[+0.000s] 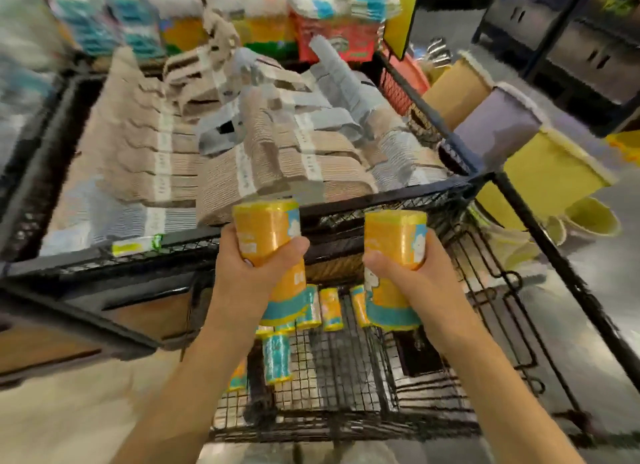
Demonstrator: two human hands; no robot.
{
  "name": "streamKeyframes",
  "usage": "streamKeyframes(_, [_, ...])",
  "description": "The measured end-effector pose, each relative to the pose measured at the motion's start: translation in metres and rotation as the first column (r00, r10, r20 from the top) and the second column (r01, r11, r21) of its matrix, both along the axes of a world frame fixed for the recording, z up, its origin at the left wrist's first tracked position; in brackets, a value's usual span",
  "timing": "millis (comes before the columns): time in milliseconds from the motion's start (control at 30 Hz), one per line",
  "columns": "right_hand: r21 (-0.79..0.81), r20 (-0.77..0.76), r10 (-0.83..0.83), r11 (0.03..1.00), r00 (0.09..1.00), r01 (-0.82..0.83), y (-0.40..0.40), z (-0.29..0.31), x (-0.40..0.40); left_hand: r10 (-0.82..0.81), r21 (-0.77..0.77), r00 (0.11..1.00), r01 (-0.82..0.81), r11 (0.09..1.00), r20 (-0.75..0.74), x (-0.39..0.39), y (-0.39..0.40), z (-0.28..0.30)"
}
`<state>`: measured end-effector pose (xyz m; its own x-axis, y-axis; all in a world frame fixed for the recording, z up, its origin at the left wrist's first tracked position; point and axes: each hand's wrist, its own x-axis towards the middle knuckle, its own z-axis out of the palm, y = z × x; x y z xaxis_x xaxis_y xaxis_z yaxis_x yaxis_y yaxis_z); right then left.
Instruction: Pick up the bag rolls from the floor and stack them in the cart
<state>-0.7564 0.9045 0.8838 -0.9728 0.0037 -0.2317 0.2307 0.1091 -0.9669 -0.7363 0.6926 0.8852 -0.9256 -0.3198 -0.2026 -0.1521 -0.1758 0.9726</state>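
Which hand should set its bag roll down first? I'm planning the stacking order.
Probably the left hand: its bag roll hangs nearer the rolls already on the cart's lower wire shelf; the right hand's sits farther right.

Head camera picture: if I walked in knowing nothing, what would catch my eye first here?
Most likely the two bright yellow rolls held up in the middle, one in the left hand and one in the right hand. Behind them, the cart's upper basket is packed with banded beige and grey bundles. Below the hands, more yellow and teal rolls lie on the lower wire shelf.
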Motion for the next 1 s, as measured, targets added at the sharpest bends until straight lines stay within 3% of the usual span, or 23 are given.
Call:
streamKeyframes(267, [-0.004,0.048,0.213,0.977,0.976,-0.213,0.016,-0.022,-0.038,0.162,-0.052,0.981,-0.158,0.986,0.102,-0.003,0.025,-0.017])
streamKeyframes(600, [-0.004,0.179,0.213,0.977,0.961,-0.215,0.002,-0.085,-0.053,0.117,-0.105,0.944,-0.088,0.991,0.307,-0.01,0.031,-0.081])
streamKeyframes(833, [0.014,0.283,0.196,0.978,0.939,-0.208,-0.006,-0.156,-0.064,0.146,-0.102,0.907,-0.114,0.988,0.396,-0.026,0.031,-0.154])
streamKeyframes(1000, [-0.012,0.368,0.171,0.984,0.914,-0.179,-0.009,-0.225,-0.07,0.172,-0.192,0.866,-0.09,0.977,0.469,-0.035,0.028,-0.225])
